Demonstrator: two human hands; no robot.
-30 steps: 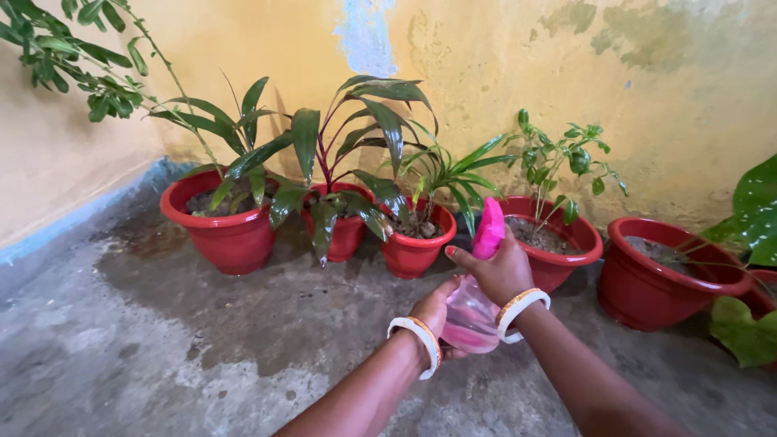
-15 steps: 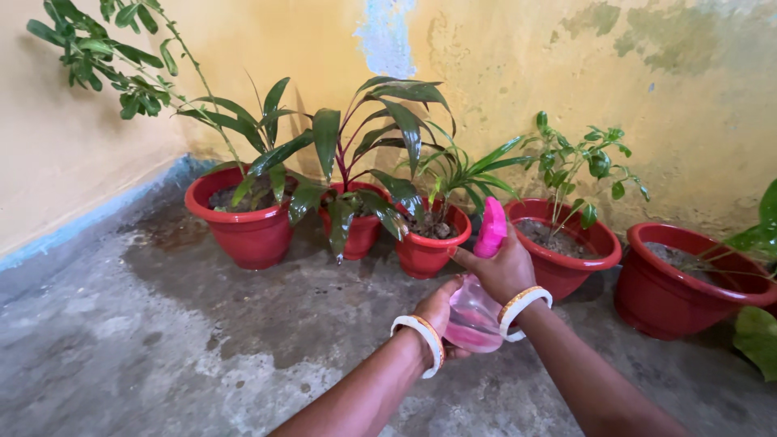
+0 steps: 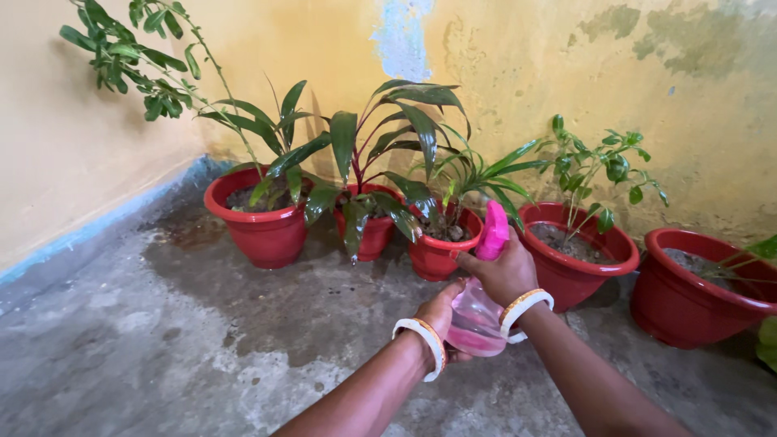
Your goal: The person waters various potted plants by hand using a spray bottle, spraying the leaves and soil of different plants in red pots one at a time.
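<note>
Both hands are clamped on the spray bottle: my right hand wraps its pink trigger head, my left hand cups the clear, pink-tinted body from below. I see its long axis tilted slightly right of upright, nozzle pointing away toward the small red pot, in front of a row of red potted plants along the yellow wall.

Pots along the wall
Five plant pots stand before the wall; the spray bottle is in front of them.
</note>
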